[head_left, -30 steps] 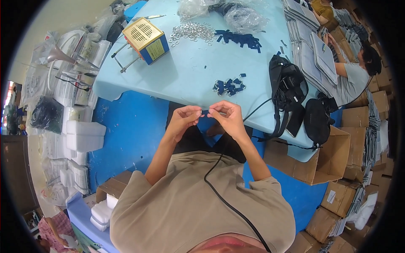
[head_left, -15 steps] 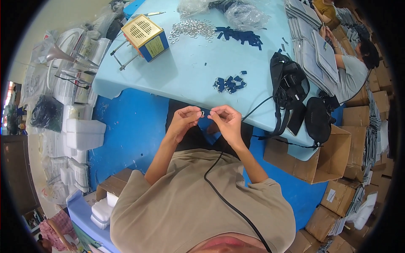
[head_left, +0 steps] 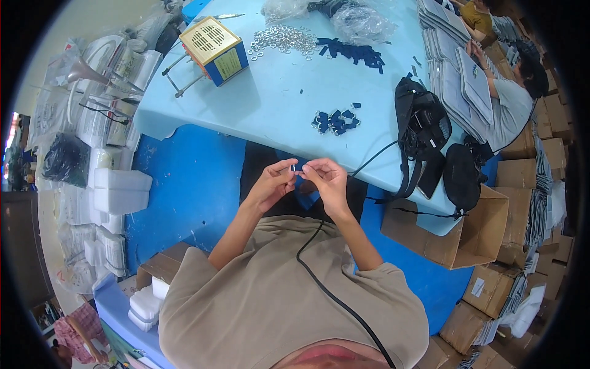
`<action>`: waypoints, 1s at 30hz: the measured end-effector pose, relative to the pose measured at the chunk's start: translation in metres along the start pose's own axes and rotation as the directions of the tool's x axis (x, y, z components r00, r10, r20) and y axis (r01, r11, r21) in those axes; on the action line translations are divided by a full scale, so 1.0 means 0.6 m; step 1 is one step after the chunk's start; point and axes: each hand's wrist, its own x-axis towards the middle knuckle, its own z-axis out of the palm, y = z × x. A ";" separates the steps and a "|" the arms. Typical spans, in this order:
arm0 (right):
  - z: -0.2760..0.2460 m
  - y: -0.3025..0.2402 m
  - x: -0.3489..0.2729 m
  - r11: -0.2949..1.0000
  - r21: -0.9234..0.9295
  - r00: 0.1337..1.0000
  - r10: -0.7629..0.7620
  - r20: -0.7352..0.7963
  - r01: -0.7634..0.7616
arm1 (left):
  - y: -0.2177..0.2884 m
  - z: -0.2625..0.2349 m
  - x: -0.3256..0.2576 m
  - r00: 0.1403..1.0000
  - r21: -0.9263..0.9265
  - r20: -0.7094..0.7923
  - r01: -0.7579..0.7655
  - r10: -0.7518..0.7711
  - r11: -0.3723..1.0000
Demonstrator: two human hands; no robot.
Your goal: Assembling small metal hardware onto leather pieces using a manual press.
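Small piece (head_left: pixel 293 167), bright silvery edge with a dark patch by it, too tiny to make out further, sat over the lap just off the near edge of the light-blue tabletop (head_left: pixel 270 107), pinched in the left hand's (head_left: pixel 270 186) nearly closed fingers. Right hand's (head_left: pixel 329 182) fingers were bunched right beside it, grip on it unclear. Beyond, navy pieces with silvery bits (head_left: pixel 335 122) lay in a loose cluster, shiny metal rings (head_left: pixel 284 40) and plain navy strips (head_left: pixel 353 53) farther back.

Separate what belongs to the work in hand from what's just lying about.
Likely work items:
small silver piece in the left hand
loose silver metal rings
short navy fabric strips
navy-and-silver pieces

Apparently lying about:
black fabric bag
open brown cardboard box
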 end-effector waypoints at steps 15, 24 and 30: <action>0.004 0.001 -0.007 0.975 -0.162 0.985 -0.163 -0.050 0.153 | 0.017 0.032 -0.005 0.991 0.316 -0.020 -0.121 0.134 0.941; 0.015 -0.007 -0.016 0.958 -0.184 0.974 -0.225 -0.017 0.218 | 0.012 0.044 -0.005 0.966 0.331 0.045 -0.255 0.255 0.909; 0.032 -0.025 -0.030 0.951 -0.200 0.970 -0.244 -0.009 0.238 | 0.026 0.052 -0.015 0.933 0.437 0.001 -0.324 0.359 0.839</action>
